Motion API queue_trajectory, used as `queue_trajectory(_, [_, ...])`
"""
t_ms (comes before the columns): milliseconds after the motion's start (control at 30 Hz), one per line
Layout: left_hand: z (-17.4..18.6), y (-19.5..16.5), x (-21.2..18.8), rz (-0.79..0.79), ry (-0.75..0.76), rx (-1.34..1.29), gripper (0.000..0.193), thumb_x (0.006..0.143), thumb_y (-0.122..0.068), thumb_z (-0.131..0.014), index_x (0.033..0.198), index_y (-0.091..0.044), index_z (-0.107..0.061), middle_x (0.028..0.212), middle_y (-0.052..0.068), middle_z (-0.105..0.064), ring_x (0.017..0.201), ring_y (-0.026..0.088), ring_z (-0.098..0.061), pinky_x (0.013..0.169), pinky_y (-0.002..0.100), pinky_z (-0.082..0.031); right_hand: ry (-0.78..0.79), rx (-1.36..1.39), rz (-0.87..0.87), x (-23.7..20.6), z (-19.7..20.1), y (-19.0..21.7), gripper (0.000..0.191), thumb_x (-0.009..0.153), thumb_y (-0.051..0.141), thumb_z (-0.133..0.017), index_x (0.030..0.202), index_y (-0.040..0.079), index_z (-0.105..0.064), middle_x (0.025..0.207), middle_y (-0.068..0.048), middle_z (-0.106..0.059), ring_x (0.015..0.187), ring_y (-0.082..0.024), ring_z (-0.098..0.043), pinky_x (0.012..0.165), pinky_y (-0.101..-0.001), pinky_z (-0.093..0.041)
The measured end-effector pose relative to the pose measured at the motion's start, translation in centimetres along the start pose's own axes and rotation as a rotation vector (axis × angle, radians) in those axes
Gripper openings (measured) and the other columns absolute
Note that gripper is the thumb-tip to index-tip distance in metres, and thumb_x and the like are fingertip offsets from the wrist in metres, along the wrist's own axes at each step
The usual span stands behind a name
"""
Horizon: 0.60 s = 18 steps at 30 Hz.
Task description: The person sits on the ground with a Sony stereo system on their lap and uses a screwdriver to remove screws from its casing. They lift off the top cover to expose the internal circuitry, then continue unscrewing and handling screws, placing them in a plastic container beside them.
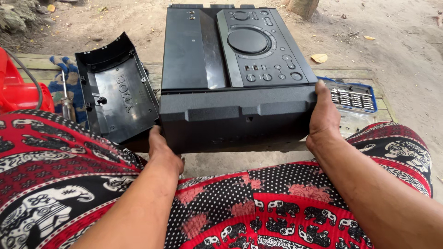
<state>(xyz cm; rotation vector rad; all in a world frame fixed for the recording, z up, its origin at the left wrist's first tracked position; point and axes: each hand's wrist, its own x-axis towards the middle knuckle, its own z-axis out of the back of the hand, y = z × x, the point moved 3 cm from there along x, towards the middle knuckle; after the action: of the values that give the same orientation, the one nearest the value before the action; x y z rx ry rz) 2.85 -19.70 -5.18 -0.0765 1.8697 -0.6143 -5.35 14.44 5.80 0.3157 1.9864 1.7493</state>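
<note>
A big black boxy stereo unit of textured plastic [235,78] fills the middle of the frame, resting on a low worktop of weathered wooden planks [350,74] with its near edge hanging over the person's lap. Its top face, in the upper centre, carries a round dial and rows of small round and oblong buttons on a grey-black control panel.

The left hand [159,147] sits at the lower left corner of the unit, fingers curled under the bottom edge and out of sight, so the grip looks closed on the casing, though how tightly I cannot tell. The right hand [323,115] presses flat against the right side wall, thumb up along the corner, fingers wrapped round the far side; it holds the unit too.

Just left of the unit, leaning against it, lies a loose black moulded plastic cover panel [117,92], hollow side up, with raised white lettering running sideways along it. Further left, a screwdriver with a metal shaft [66,99] lies on a blue patterned cloth [64,74], and a red plastic object [18,87] sits at the left edge.

At the right, behind the right hand, is a flat blue-rimmed case of small metal bits [353,97], rectangular, lid open. Red and black elephant-print fabric [258,212] covers the knees across the bottom. Sandy ground with dry leaves lies beyond.
</note>
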Motion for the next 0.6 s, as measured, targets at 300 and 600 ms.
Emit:
queue_trajectory(300, [3.2, 0.8, 3.2, 0.070, -0.002, -0.037, 0.031, 0.089, -0.053, -0.059, 0.094, -0.026, -0.073, 0.092, -0.011, -0.074, 0.086, 0.013, -0.068, 0.081, 0.034, -0.051, 0.001, -0.053, -0.009, -2.2, 2.8, -2.6, 0.058, 0.086, 0.044, -0.066, 0.125, 0.000, -0.067, 0.130, -0.006, -0.067, 0.116, -0.017, -0.057, 0.105, -0.0291, -0.037])
queue_trajectory(600, [3.6, 0.9, -0.3, 0.234, 0.060, 0.024, 0.045, 0.096, -0.055, -0.046, 0.118, -0.020, -0.062, 0.117, 0.005, -0.059, 0.114, 0.025, -0.053, 0.110, 0.051, -0.036, -0.060, 0.176, -0.495, -4.6, 2.7, -1.5, 0.093, 0.084, 0.081, -0.037, 0.144, 0.013, -0.058, 0.150, -0.014, -0.054, 0.137, -0.030, -0.052, 0.118, -0.0572, -0.039])
